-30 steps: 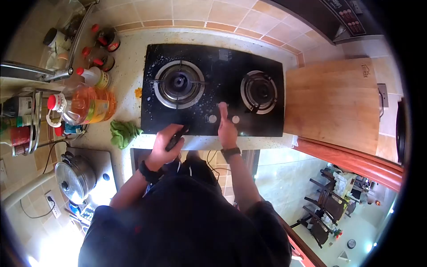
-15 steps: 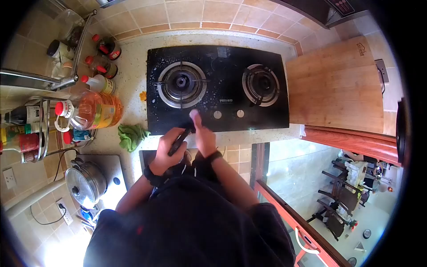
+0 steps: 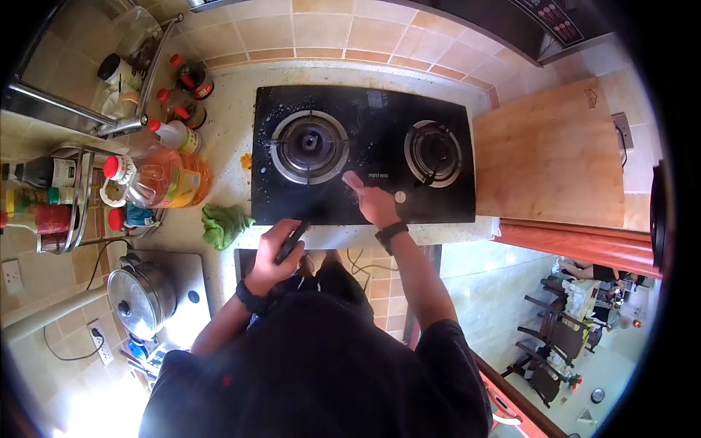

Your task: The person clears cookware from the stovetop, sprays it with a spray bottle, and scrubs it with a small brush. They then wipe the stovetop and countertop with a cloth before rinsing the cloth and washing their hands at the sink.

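Observation:
My left hand (image 3: 272, 257) is closed around a slim black object (image 3: 293, 241) at the front edge of the black gas stove (image 3: 328, 208). Over the stove's front middle, my right hand (image 3: 378, 207) is closed, with a pink elongated thing (image 3: 353, 180) sticking out from it; what it is cannot be made out. Its tip lies just right of the left burner (image 3: 309, 147). White specks dot the glass around that burner. The right burner (image 3: 433, 154) stands beyond my right hand. A green cloth (image 3: 223, 226) lies left of the stove.
Oil and sauce bottles (image 3: 182, 179) line the left counter beside a metal rack (image 3: 82, 197). Below them is a lidded pot (image 3: 139, 298). A wooden board (image 3: 548, 157) leans at the right. Chairs (image 3: 558, 339) and part of a person (image 3: 584, 273) show at lower right.
My right hand moved left towards my left hand, then back right and forward over the stove. My left hand keeps the black object near the front edge. The view shifted slightly.

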`<action>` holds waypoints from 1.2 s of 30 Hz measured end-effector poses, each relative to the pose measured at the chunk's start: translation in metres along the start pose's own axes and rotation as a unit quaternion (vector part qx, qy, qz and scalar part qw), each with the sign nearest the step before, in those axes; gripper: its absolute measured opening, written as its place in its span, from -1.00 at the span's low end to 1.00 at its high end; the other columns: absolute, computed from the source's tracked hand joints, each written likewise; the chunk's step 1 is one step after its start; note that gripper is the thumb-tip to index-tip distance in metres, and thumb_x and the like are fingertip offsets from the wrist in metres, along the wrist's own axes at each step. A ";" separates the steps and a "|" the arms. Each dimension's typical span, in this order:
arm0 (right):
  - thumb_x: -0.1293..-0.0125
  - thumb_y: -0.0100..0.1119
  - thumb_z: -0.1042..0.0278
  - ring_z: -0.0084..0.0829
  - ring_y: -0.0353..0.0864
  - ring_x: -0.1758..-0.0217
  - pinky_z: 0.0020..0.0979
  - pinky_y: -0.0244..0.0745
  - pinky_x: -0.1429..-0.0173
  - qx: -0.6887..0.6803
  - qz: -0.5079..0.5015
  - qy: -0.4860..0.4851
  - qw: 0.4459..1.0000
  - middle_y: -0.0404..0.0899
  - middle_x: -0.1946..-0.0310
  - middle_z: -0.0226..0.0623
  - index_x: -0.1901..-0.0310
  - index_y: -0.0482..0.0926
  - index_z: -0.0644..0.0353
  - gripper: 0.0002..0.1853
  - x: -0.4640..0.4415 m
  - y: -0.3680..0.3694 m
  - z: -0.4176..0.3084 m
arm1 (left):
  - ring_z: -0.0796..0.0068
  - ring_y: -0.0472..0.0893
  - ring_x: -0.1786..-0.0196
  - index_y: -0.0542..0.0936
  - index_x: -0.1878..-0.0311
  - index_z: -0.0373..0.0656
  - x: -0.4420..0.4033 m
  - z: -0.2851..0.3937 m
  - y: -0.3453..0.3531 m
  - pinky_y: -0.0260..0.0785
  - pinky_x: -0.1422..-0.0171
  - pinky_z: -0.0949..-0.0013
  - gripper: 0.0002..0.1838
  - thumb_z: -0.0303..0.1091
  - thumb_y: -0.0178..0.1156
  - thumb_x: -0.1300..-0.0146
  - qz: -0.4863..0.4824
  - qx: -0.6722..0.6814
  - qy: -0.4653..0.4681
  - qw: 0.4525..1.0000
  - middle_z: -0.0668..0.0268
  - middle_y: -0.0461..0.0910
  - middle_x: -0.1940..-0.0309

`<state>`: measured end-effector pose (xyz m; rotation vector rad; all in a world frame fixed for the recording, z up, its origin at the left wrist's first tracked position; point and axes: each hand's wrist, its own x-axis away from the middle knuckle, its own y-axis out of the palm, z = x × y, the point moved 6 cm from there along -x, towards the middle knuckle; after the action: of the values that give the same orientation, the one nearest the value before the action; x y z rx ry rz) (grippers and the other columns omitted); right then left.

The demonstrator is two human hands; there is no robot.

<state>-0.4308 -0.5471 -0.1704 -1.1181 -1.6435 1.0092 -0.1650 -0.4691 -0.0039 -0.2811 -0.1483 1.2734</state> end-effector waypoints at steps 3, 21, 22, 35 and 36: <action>-0.40 0.00 0.40 0.12 0.75 0.22 0.09 0.65 0.15 -0.024 0.047 0.071 0.996 0.74 0.29 0.02 -0.38 0.54 -0.36 -0.44 -0.024 -0.015 0.041 | 0.41 0.68 0.17 0.65 -0.09 -0.36 0.002 -0.007 0.003 0.47 0.02 0.38 -0.63 -0.58 0.17 -0.20 0.009 0.001 -0.009 1.000 0.13 0.70 0.16; -0.38 0.06 0.39 0.08 0.71 0.39 0.11 0.60 0.25 -0.065 0.038 0.071 0.995 0.70 0.42 0.02 -0.61 0.20 -0.21 -0.25 0.066 0.037 -0.055 | 0.36 0.68 0.20 0.67 -0.06 -0.34 -0.002 -0.013 0.007 0.47 0.05 0.36 -0.63 -0.60 0.18 -0.14 0.032 0.009 0.027 0.999 0.11 0.67 0.17; -0.36 0.06 0.39 0.06 0.70 0.42 0.09 0.59 0.28 -0.050 0.052 0.084 0.994 0.69 0.45 0.00 -0.63 0.17 -0.21 -0.22 0.061 0.040 -0.055 | 0.36 0.68 0.20 0.67 -0.06 -0.34 -0.002 -0.012 0.006 0.47 0.05 0.36 -0.62 -0.60 0.18 -0.15 0.024 0.008 0.022 0.999 0.11 0.67 0.17; -0.49 0.09 0.35 0.07 0.69 0.35 0.08 0.54 0.27 -0.083 0.137 0.138 0.977 0.66 0.44 -0.02 -0.48 0.43 -0.17 -0.46 0.088 0.013 -0.026 | 0.42 0.68 0.14 0.64 -0.09 -0.38 0.004 -0.012 0.000 0.47 -0.01 0.41 -0.63 -0.60 0.16 -0.19 0.016 0.009 -0.010 1.000 0.12 0.71 0.12; -0.50 0.09 0.35 0.07 0.69 0.35 0.08 0.54 0.28 -0.092 0.140 0.117 0.979 0.66 0.44 -0.02 -0.49 0.43 -0.17 -0.46 0.089 0.015 -0.030 | 0.41 0.68 0.14 0.65 -0.09 -0.38 0.001 -0.014 0.001 0.48 -0.01 0.40 -0.63 -0.60 0.16 -0.19 0.026 0.006 -0.002 1.000 0.12 0.71 0.12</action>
<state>-0.4178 -0.4537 -0.1562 -1.5650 -1.4368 0.8698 -0.1617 -0.4703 -0.0175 -0.2723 -0.1375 1.3254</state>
